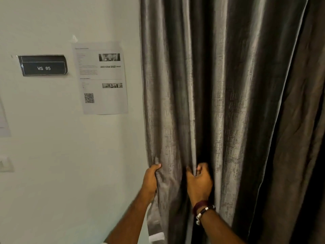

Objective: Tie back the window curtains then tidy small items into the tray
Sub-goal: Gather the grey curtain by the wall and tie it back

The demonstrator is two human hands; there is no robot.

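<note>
Left grip [150,178] clenched on outer edge of grey curtain [219,85], thumb on front. Right grip [199,182] grasps fold just beside, fingers wrapped around pleat. Curtain hangs above both grips. Left of left grip: wall [52,173], printed sheet [100,78], black sign [43,65].

**Pale wall with posted notices**

A smooth, pale greenish-white painted wall [52,164] fills the left half of the view. A black rectangular label plate reading "WS 05" [43,65] is stuck to it. Just beside that, to the right, hangs a white printed paper sheet with small photos and a QR code [100,78]. A white wall switch [6,163] sits at the left edge.
</note>
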